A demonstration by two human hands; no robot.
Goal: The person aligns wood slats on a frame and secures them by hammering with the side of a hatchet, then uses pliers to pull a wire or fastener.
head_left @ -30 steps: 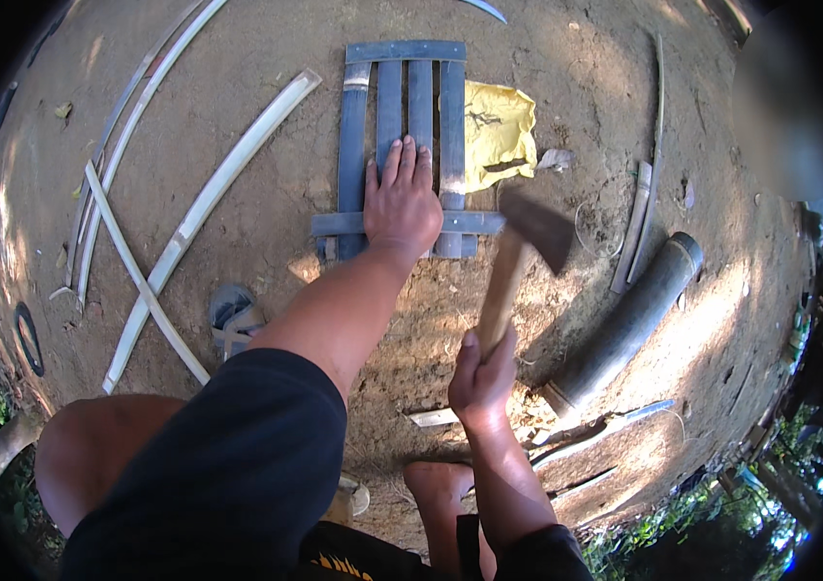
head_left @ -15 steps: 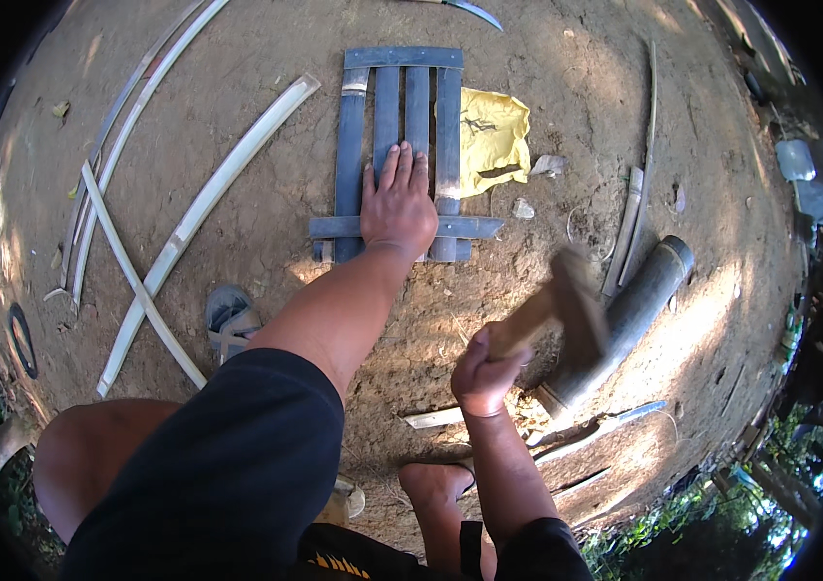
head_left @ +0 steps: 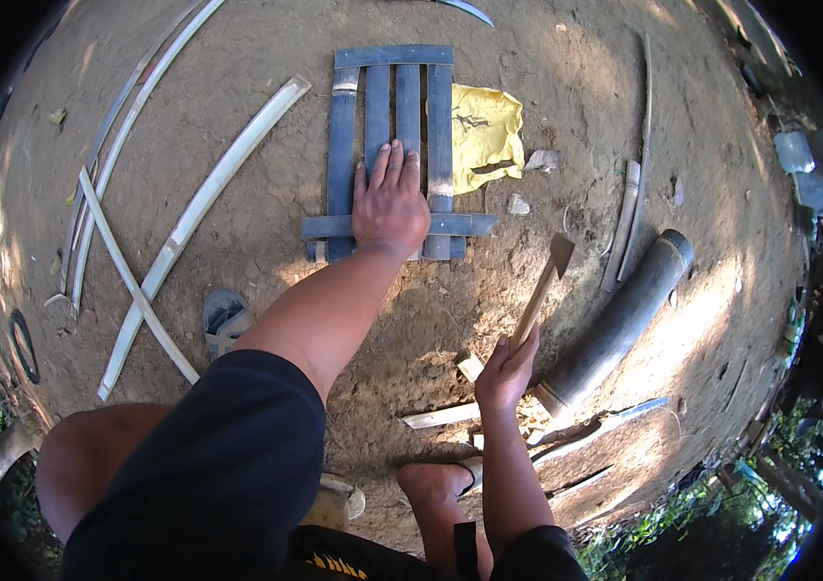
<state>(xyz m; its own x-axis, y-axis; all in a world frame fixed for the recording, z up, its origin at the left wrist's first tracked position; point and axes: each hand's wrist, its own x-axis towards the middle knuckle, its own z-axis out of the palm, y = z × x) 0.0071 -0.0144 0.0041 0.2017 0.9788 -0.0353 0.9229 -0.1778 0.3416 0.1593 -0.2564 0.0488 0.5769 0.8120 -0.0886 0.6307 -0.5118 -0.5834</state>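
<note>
My left hand (head_left: 392,208) lies flat, fingers stretched, over the lower crosspiece and middle slats of a dark bamboo slat frame (head_left: 341,145). The frame lies on the dirt, with a crosspiece near each end; the lower one sticks out past the slats. My right hand (head_left: 506,376) is wrapped round the wooden handle of a hammer (head_left: 535,305), raised to the right of the frame's lower end. The hammer's brown head is seen nearly edge-on. Partly under the frame's right side is a crumpled yellow packet (head_left: 494,136) with small dark nails on it.
A thick dark bamboo tube (head_left: 620,324) lies right of my right hand. Long pale bamboo strips (head_left: 208,208) cross on the left, near a sandal (head_left: 225,315). A long blade (head_left: 615,421) lies below the tube, and a curved blade tip (head_left: 469,12) shows at the far edge.
The hammer has turned in my right hand, its head now up and nearly edge-on instead of blurred toward the tube. My left hand stays on the frame; the view has shifted slightly.
</note>
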